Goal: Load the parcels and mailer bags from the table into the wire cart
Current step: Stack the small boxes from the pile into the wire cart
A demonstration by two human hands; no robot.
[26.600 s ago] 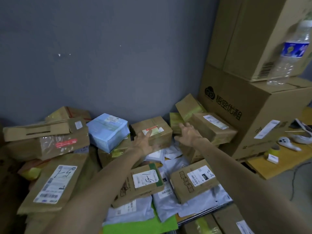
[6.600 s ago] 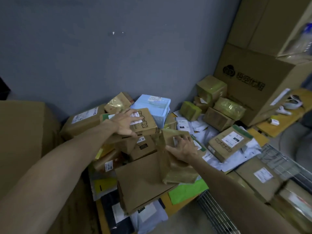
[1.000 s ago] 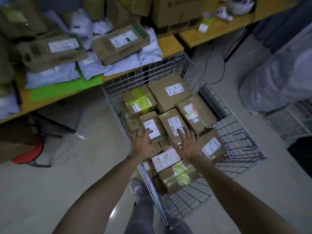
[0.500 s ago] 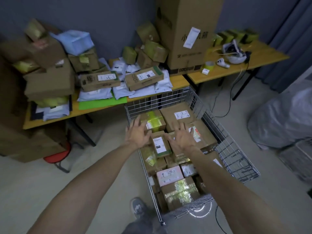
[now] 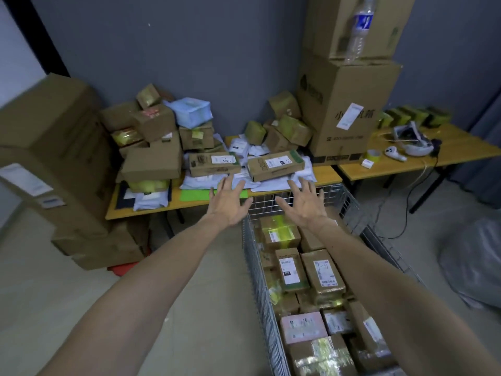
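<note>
Parcels (image 5: 154, 126): heaped along the table's (image 5: 141, 210) back edge; two flat boxes (image 5: 214, 164) near its front edge.
Mailer bags (image 5: 206, 181): white, under those boxes.
Wire cart (image 5: 253, 267): against the front edge, packed with boxes.
Left hand (image 5: 230, 202): fingers spread, empty, above the front edge.
Right hand (image 5: 303, 203): same, over the cart's far end.

A parcel storeroom or mail depot, by every sign: labelled parcels (image 5: 214, 164) and mailers (image 5: 272, 185) heaped on a counter (image 5: 141, 212) against a bare grey wall (image 5: 189, 50); a cart (image 5: 259, 280) just beside it, packed with taped, labelled boxes (image 5: 288, 270); tall cartons (image 5: 344, 112) stacked on either side; a tape roll (image 5: 373, 154) on the next counter (image 5: 447, 151).
</note>
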